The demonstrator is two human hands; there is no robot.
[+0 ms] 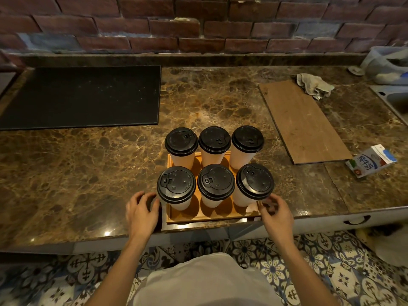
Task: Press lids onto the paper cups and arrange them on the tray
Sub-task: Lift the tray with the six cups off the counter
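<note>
Several white paper cups stand on a wooden tray (206, 218) near the counter's front edge, in two rows of three. Each carries a black lid, such as the front-left one (176, 184) and the back-right one (247, 139). My left hand (142, 209) hovers just left of the tray beside the front-left cup, fingers loosely curled, holding nothing. My right hand (276, 213) is at the tray's right side below the front-right cup (255, 181). Its curled fingertips reach the tray's rim.
A black mat (81, 97) lies at the back left of the marble counter. At the right are a wooden board (303, 122), a crumpled cloth (314, 85) and a milk carton (371, 161). A sink edge (390, 98) and a plastic bag are at the far right.
</note>
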